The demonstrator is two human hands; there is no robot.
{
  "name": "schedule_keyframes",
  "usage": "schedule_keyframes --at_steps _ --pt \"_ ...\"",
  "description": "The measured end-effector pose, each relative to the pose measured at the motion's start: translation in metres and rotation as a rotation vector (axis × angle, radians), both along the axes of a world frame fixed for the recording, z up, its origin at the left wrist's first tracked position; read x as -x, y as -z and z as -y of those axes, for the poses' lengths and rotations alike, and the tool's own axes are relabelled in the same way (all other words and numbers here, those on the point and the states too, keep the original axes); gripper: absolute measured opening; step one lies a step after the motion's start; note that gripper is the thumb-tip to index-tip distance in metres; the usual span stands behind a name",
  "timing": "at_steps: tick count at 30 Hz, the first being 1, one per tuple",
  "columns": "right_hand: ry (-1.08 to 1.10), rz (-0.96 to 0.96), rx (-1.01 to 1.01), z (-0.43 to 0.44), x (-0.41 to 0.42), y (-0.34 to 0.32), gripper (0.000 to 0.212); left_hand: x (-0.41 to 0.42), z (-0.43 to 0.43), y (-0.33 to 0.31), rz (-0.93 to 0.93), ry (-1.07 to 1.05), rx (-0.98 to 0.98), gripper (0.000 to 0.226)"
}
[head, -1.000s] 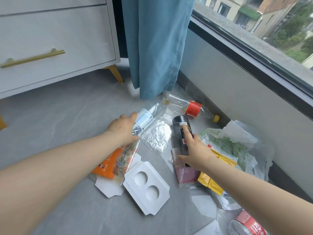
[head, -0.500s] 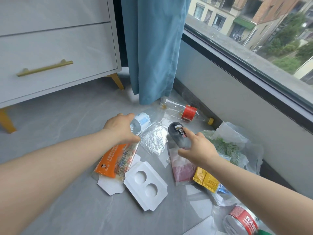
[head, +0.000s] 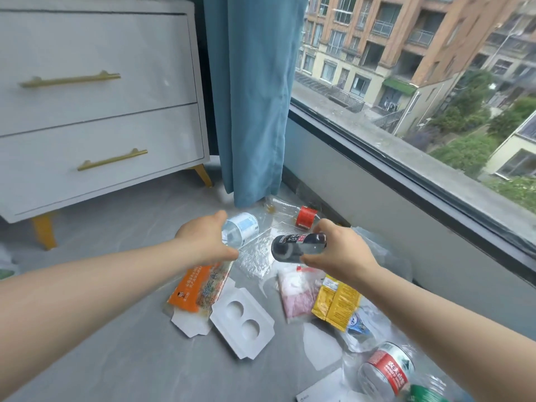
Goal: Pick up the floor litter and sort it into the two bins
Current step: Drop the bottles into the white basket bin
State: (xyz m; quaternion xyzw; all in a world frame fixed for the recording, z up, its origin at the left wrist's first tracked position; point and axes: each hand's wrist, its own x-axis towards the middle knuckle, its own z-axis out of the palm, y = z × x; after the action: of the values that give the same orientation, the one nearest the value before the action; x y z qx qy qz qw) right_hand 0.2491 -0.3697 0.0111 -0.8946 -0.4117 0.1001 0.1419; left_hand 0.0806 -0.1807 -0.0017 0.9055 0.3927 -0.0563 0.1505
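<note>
1. Left hand: the fingers are curled round a clear plastic bottle with a white and blue label. The bottle points away from the person, toward the blue curtain.

2. Right hand: the thumb and fingers grip a black bottle. It lies roughly level in the hand, with its round base turned toward the left hand. The 2 bottles are near each other but apart, both held over a crumpled clear wrapper.

3. Litter lying on the grey floor:
- an orange packet below the left hand
- a white card insert with 2 round holes, just beside the orange packet
- a pink packet and a yellow packet side by side, below the right hand
- a clear bottle with a red label at the foot of the curtain, near the wall
- a second red-labelled bottle at the lower right, partly behind the right forearm

4. Surroundings: a white dresser with 2 gold handles stands at the left; a window runs along the right
</note>
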Motion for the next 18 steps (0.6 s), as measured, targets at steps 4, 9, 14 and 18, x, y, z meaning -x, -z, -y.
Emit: schedule_keyframes --at_steps 4,9,14,18 --pt "-0.017 0.086 -0.033 0.007 -0.005 -0.035 0.042 -0.007 0.007 -0.035 0.063 0.009 0.057 0.057" --pt "0.024 0.172 -0.134 0.01 -0.012 -0.068 0.042 -0.023 0.008 -0.081 0.212 -0.074 0.138 0.055" --pt "0.014 0.215 -0.192 0.003 -0.02 -0.107 0.039 -0.027 0.002 -0.104 0.32 -0.149 0.203 0.049" --pt "0.012 0.187 -0.183 -0.009 -0.029 -0.13 0.042 -0.033 -0.014 -0.117 0.364 -0.185 0.234 0.046"
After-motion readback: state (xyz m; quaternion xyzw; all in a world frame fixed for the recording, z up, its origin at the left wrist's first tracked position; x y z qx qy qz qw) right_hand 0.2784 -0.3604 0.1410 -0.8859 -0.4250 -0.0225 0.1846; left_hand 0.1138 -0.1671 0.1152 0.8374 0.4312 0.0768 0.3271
